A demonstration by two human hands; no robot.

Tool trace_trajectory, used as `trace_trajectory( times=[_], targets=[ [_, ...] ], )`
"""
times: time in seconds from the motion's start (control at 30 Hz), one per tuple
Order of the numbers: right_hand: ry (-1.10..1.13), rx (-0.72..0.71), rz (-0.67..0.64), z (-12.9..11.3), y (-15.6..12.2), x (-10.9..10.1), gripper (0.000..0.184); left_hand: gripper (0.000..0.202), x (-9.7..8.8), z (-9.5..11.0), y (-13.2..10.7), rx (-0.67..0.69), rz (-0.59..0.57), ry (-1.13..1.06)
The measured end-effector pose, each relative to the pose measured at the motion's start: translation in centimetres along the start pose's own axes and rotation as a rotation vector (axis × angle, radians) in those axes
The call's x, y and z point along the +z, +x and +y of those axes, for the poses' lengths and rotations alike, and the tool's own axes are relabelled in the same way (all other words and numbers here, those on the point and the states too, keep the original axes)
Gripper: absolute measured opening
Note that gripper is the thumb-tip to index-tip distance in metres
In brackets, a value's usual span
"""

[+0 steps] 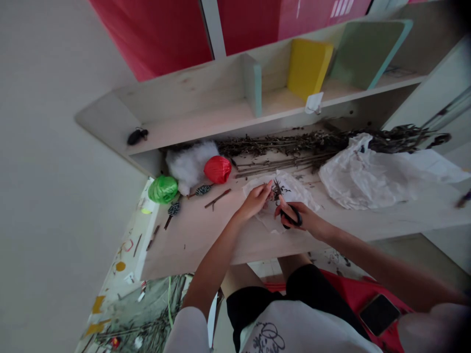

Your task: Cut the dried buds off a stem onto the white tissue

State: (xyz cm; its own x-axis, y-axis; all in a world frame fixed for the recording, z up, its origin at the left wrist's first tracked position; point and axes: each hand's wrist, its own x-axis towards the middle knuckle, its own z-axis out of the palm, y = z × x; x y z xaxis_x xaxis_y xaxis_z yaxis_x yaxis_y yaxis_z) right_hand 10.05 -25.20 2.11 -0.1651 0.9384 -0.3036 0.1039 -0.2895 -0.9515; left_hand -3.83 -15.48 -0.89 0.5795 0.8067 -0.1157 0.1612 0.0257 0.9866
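Observation:
My left hand (256, 198) is closed in a pinch on a small dark dried sprig (278, 188) held over a white sheet of paper (294, 191) on the wooden desk (191, 235). My right hand (300, 218) grips black-handled scissors (290, 215), whose blades point up at the sprig. A long bundle of dried stems (294, 144) lies across the back of the desk.
A red twine ball (217, 169), a green twine ball (163, 189), white fluff (191, 164) and loose twig pieces (218, 198) lie at the left. A crumpled white plastic bag (364, 176) sits at the right. A shelf holds yellow (308, 66) and green (368, 51) dividers. A phone (379, 314) rests on my lap.

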Motion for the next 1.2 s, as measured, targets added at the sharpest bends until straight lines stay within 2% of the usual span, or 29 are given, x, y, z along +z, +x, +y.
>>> trace_trajectory(
  times=[0.1, 0.27, 0.37, 0.53, 0.67, 1.07, 1.2],
  targets=[
    [-0.032, 0.011, 0.018, 0.11, -0.03, -0.20, 0.071, 0.050, -0.02, -0.04, 0.01, 0.015, 0.002, 0.030],
    [-0.043, 0.028, -0.051, -0.13, -0.35, -0.56, 0.075, 0.048, -0.12, -0.24, 0.06, 0.049, 0.015, 0.061],
    [-0.023, 0.021, -0.048, -0.12, -0.33, -0.68, 0.076, 0.048, -0.12, -0.13, 0.01, 0.040, -0.003, 0.080],
    [-0.004, 0.004, -0.038, 0.38, -0.10, -0.85, 0.069, 0.049, -0.03, 0.12, -0.07, 0.053, -0.003, 0.097],
    [0.020, -0.009, -0.021, 0.64, -0.06, -0.93, 0.063, 0.050, 0.03, 0.03, 0.08, 0.054, 0.018, 0.068],
    [0.030, -0.012, 0.028, 0.41, -0.07, -0.61, 0.064, 0.051, -0.32, -0.51, 0.34, 0.063, 0.089, 0.050],
    [0.010, 0.054, -0.027, 0.16, -0.29, -0.65, 0.068, 0.051, -0.35, -0.54, 0.47, 0.086, 0.111, 0.070]
  ],
)
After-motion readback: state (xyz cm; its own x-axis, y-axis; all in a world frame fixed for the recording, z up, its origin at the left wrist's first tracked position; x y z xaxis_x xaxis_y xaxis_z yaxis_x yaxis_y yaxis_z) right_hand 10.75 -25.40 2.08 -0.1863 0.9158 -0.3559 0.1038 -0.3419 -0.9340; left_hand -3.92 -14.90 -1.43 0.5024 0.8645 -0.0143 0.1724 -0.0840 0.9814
